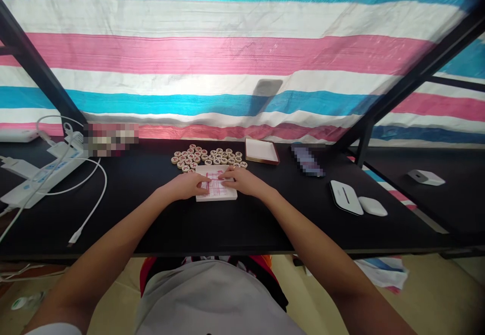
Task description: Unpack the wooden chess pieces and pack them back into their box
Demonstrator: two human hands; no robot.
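Observation:
A folded paper chessboard (pixel 215 185) with red printed lines lies in a shallow white box (pixel 216 198) on the black desk. At its left side, my left hand (pixel 185 186) has its fingers and thumb bent in onto the sheet. My right hand (pixel 243 179) grips the sheet likewise from the right, its fingertips near the upper edge. The undersides of the fingers are hidden. Just behind the box, round Chinese chess pieces (pixel 194 158) with red or black characters lie close together in a loose group.
An open box lid (pixel 261 151) lies behind and right of the pieces. Further right are a phone (pixel 307 160), a white flat device (pixel 346 197) and a small white case (pixel 373 206). A power strip (pixel 45 176) with white cables occupies the left. Striped sheeting (pixel 227 57) hangs behind the desk.

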